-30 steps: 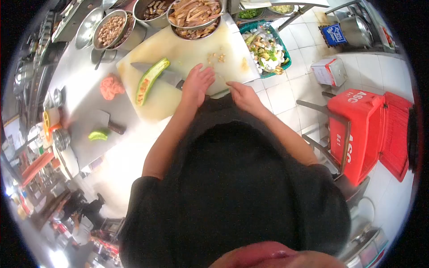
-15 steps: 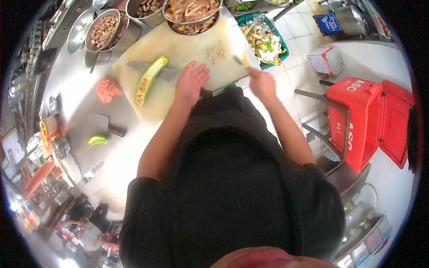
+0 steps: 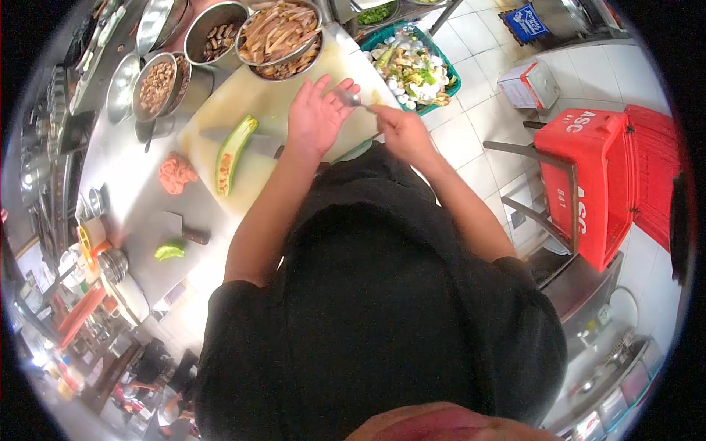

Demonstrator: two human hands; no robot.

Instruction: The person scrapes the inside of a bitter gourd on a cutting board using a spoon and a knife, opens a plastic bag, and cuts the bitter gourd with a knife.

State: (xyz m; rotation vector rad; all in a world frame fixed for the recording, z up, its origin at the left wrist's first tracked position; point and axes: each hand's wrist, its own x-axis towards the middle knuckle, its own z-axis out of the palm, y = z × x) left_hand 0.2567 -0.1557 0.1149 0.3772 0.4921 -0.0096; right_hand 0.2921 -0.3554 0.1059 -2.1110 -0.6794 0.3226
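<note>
Motion is seen chiefly at the right hand [image 3: 404, 134]: compared with half a second ago, it is brought in toward nine o'clock, closer to the left hand [image 3: 312, 121]. The tip of the small metal tool [image 3: 348, 98], placed clear of the left hand then, is now set at its fingertips; whether contact is made cannot be told through the blur. By this, the work is judged to be centred on the tool and the upturned palm, with the cut gourd [image 3: 235, 154] left aside for the moment.

The left grip is spread wide, palm up and fingers apart, and nothing is seen to be held in it. The right grip is clenched around the tool's handle, with the tip pointed toward ten o'clock.

The gourd is laid on the cutting board [image 3: 276, 101] at eight o'clock from the left hand, touched by neither hand, its reddish seed core exposed. The blade of a large knife [image 3: 213, 134] is crossed by it. At seven o'clock from the gourd, a cleaver [image 3: 195, 235] and a short green piece [image 3: 169, 252] are rested on the tabletop [image 3: 132, 220]; a pinkish mass [image 3: 176, 173] is set near nine o'clock. A green tub [image 3: 455, 81] of scraps is placed at twelve o'clock from the right hand.
</note>
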